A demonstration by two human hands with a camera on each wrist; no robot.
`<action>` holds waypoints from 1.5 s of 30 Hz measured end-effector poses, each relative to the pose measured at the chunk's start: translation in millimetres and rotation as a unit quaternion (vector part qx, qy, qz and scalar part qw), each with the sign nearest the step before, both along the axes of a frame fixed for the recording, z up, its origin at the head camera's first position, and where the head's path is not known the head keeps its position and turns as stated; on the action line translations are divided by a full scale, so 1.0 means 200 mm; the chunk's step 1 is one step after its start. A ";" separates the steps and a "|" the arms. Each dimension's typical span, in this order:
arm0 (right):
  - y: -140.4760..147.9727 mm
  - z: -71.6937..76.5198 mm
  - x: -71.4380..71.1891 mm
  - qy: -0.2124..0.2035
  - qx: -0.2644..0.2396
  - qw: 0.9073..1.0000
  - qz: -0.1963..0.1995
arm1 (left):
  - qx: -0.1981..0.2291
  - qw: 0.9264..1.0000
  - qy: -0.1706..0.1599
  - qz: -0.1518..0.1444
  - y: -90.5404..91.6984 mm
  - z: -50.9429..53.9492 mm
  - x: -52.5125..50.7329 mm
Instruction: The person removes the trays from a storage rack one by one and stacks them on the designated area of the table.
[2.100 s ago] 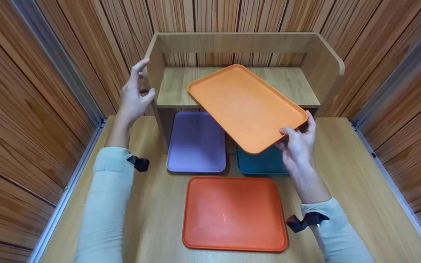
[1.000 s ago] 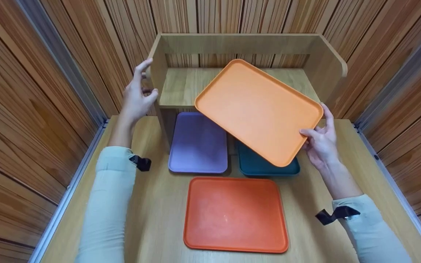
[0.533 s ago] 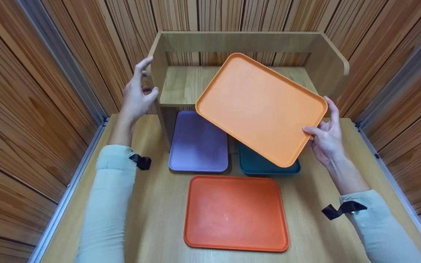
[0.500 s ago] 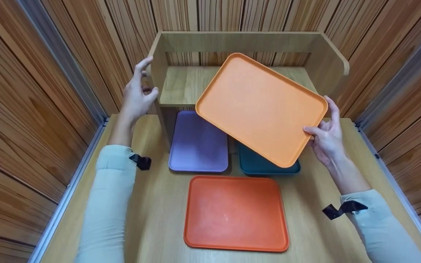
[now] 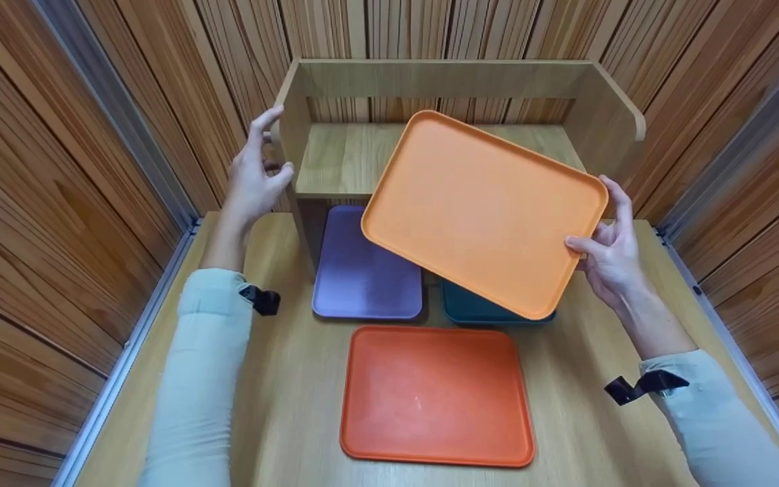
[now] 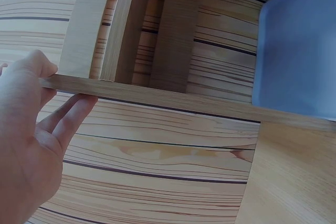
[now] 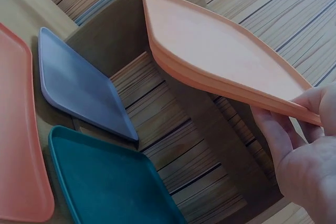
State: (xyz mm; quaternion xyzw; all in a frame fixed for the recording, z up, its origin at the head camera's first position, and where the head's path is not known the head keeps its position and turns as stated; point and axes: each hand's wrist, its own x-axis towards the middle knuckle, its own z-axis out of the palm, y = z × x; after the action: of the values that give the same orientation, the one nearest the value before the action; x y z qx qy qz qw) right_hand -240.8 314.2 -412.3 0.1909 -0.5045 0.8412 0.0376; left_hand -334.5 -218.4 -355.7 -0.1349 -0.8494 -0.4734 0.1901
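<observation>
My right hand (image 5: 611,260) grips a light orange tray (image 5: 484,210) by its right short end, thumb on the upper face and fingers beneath. The tray is held tilted in the air before the wooden shelf (image 5: 339,162), covering part of its upper board. At the shelf's left side panel (image 6: 173,98), my left hand (image 5: 251,179) pinches the edge, with thumb and fingers on opposite faces in the left wrist view. Below the board lie a purple tray (image 5: 368,287) and a teal tray (image 7: 113,182), the teal one mostly hidden from the head view by the orange tray.
A red-orange tray (image 5: 437,396) lies flat on the wooden table (image 5: 295,406), in front of the purple and teal trays. Wood-panelled walls (image 5: 44,203) stand behind and at both sides, with metal rails along the table's sides.
My right hand has moved right, carrying the light orange tray, which has turned so its long edges slope less. My left hand stays on the side panel. The other trays have not moved.
</observation>
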 end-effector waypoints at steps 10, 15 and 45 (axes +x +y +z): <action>0.00 0.01 0.03 -0.010 0.040 0.999 0.003 | 0.000 1.000 -0.002 -0.001 0.00 0.00 0.00; -0.01 0.00 0.04 -0.019 0.057 0.998 0.003 | 0.001 1.000 0.001 -0.002 0.00 -0.01 0.00; 0.04 -0.21 0.13 -0.011 0.104 0.991 0.083 | -0.012 1.000 0.001 0.004 0.00 0.00 0.00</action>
State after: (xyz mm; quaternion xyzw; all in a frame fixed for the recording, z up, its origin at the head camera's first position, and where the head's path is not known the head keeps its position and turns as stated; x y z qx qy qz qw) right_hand -214.1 321.8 -455.2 0.2260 -0.5716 0.7867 -0.0578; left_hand -334.7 -219.0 -356.0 -0.1342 -0.8555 -0.4620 0.1914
